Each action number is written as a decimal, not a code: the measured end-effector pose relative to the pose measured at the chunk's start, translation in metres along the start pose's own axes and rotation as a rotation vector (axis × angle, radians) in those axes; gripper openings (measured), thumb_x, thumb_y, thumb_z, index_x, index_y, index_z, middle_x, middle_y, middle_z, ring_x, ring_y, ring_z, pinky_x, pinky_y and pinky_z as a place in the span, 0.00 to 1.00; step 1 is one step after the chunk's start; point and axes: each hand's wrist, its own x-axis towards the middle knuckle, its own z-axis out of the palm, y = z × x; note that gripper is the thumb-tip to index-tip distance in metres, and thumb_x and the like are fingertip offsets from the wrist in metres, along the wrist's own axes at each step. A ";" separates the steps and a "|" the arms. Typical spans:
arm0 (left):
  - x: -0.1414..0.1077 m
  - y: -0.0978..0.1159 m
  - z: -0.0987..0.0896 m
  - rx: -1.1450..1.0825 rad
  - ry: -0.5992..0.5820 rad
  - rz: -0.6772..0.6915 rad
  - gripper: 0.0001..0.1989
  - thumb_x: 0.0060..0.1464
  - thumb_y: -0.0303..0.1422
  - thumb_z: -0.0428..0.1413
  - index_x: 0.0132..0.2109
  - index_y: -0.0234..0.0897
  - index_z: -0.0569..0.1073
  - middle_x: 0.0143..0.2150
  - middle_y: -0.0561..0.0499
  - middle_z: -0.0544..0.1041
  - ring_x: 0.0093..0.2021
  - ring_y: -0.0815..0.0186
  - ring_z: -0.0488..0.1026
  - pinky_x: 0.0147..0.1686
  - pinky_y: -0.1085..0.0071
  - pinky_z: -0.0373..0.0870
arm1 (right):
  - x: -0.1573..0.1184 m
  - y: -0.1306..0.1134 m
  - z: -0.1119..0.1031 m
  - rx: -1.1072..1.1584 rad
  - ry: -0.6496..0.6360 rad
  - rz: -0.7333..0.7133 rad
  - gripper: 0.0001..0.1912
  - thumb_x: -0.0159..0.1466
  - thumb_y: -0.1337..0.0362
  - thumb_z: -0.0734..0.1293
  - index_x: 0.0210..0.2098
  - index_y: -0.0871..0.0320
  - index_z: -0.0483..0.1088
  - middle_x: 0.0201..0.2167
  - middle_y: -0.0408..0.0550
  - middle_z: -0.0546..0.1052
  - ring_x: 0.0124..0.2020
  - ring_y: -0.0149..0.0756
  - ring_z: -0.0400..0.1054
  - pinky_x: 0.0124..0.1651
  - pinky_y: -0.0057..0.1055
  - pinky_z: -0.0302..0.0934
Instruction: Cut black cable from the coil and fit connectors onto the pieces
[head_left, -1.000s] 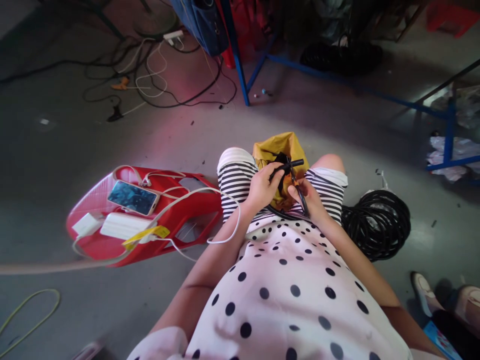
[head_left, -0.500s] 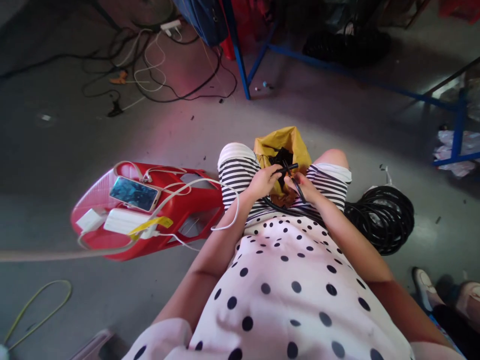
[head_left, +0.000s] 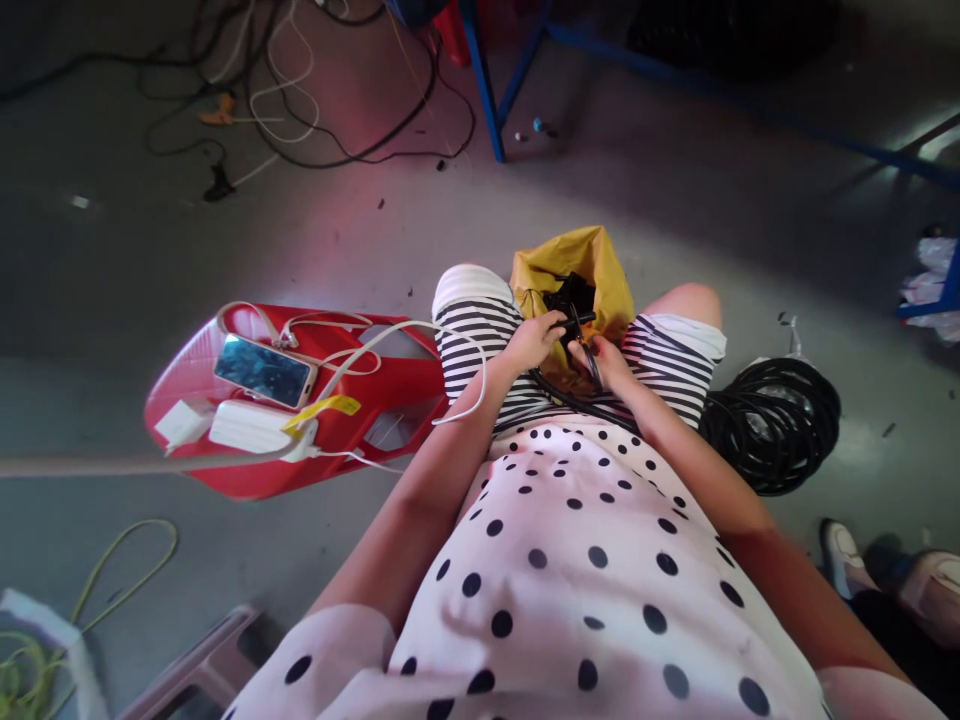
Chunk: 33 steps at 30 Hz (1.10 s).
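Observation:
My left hand (head_left: 534,340) is closed around a black cable (head_left: 583,320), whose short end sticks out to the right past the fingertips. My right hand (head_left: 606,362) grips a black-handled hand tool with a bit of orange (head_left: 594,368). It looks like cutters, but its exact kind is too small to make out. The tool crosses the cable end. Both hands are over a yellow bag (head_left: 611,270) held between my knees, with dark pieces inside its mouth. More black cable (head_left: 577,403) runs across my lap from the left hand toward the right.
A coil of black cable (head_left: 814,420) lies on the floor at my right. At my left is a red plastic stool (head_left: 352,395) bearing a phone (head_left: 264,370), white chargers and cords. A blue metal frame (head_left: 486,95) stands ahead. Another person's shoes (head_left: 844,552) are at lower right.
The view has tipped down slightly, shifting the floor items upward. My left hand stays on the cable; the tool in my right hand has turned slightly and still crosses the cable end.

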 end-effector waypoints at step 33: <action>0.012 0.022 -0.007 -0.485 0.145 -0.283 0.04 0.70 0.33 0.66 0.48 0.39 0.81 0.34 0.53 0.77 0.36 0.63 0.77 0.46 0.65 0.79 | 0.002 -0.025 0.002 0.192 0.110 0.101 0.46 0.53 0.14 0.79 0.37 0.46 0.62 0.22 0.40 0.70 0.23 0.41 0.67 0.25 0.38 0.61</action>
